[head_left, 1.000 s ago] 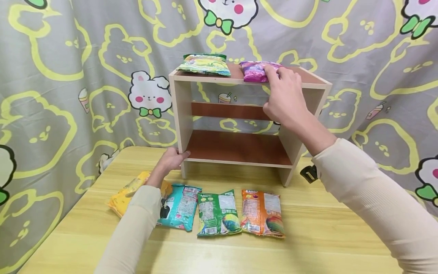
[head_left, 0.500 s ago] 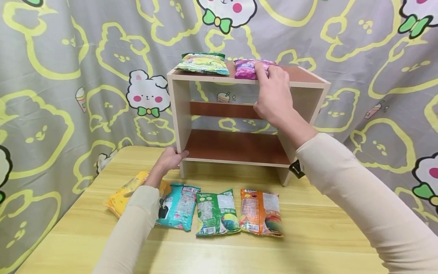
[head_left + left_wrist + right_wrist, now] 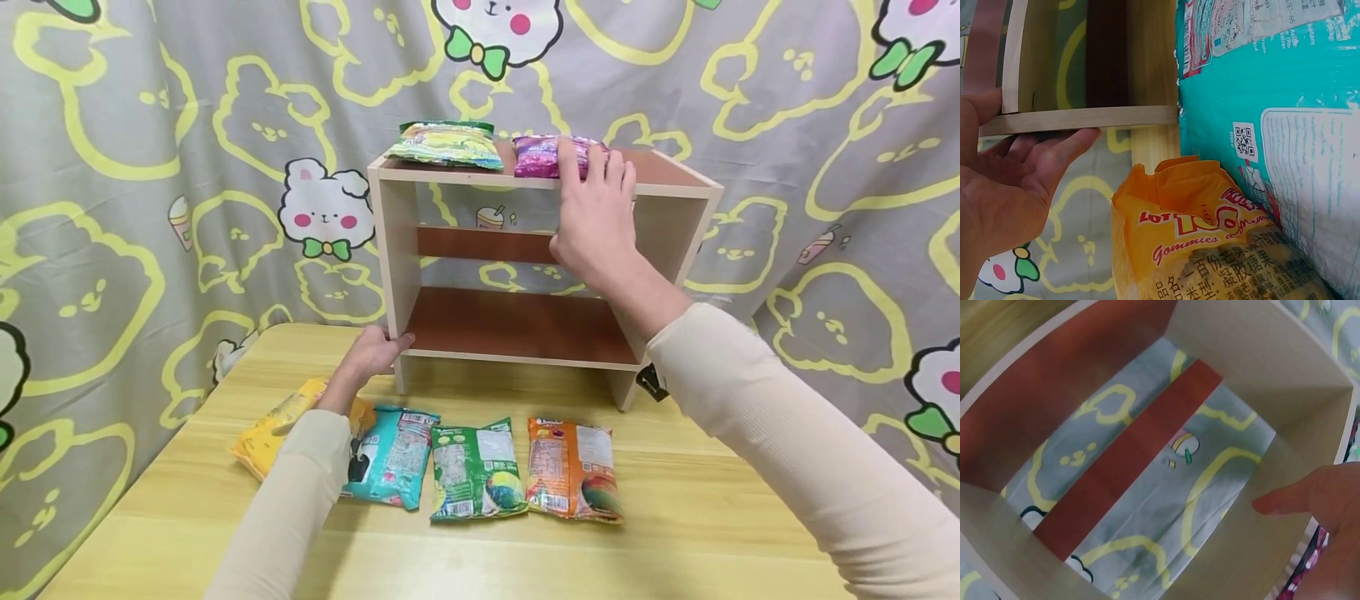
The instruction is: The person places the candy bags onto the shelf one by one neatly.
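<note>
A small wooden shelf (image 3: 517,327) stands upright on the table. My left hand (image 3: 372,351) grips its left side panel, thumb and fingers on opposite faces in the left wrist view. On the top board, my right hand (image 3: 596,215) rests its fingers, fairly straight, on a purple packet (image 3: 536,157). In the right wrist view the thumb (image 3: 1285,499) points under that board, and only a strip of the packet shows. To the left on the same board lies a green-and-yellow packet (image 3: 447,145).
Before the shelf lie a yellow Lotte gummies bag (image 3: 1210,250), a teal bag (image 3: 397,457), a green bag (image 3: 478,471) and an orange bag (image 3: 572,468) on the wooden table (image 3: 712,500). My left forearm partly covers the yellow and teal bags. A patterned curtain (image 3: 225,150) hangs behind.
The purple packet has slid slightly left along the top board, towards the green-and-yellow one, under my right hand. Its fingers now look straighter. My left hand has stayed on the side panel.
</note>
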Demonstrator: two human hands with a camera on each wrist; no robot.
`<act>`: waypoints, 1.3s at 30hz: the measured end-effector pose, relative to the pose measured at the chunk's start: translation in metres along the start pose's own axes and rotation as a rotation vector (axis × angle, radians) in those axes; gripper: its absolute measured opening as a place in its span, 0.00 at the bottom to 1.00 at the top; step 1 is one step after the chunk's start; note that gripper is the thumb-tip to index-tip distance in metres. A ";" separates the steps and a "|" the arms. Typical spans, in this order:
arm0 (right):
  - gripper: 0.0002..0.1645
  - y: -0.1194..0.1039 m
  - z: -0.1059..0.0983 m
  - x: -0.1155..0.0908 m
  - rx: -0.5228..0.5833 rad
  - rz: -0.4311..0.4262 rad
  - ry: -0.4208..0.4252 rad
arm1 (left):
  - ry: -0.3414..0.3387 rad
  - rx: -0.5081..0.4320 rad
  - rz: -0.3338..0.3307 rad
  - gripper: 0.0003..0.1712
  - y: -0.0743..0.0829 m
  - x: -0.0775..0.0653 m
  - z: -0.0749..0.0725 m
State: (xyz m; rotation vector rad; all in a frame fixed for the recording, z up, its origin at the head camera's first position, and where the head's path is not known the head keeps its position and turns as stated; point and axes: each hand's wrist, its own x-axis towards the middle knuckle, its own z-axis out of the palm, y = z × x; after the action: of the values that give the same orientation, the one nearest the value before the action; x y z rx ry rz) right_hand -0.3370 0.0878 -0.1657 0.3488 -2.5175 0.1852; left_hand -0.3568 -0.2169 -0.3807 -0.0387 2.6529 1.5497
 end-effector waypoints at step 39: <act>0.61 -0.029 0.000 0.006 0.113 0.039 -0.150 | -0.010 -0.005 0.014 0.32 -0.003 0.002 0.001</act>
State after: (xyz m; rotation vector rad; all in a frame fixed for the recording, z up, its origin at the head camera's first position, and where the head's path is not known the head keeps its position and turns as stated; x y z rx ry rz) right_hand -0.3335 0.0588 -0.1601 0.3704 -2.6699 0.3288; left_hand -0.3588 -0.2177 -0.3837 -0.0118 2.6478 1.5561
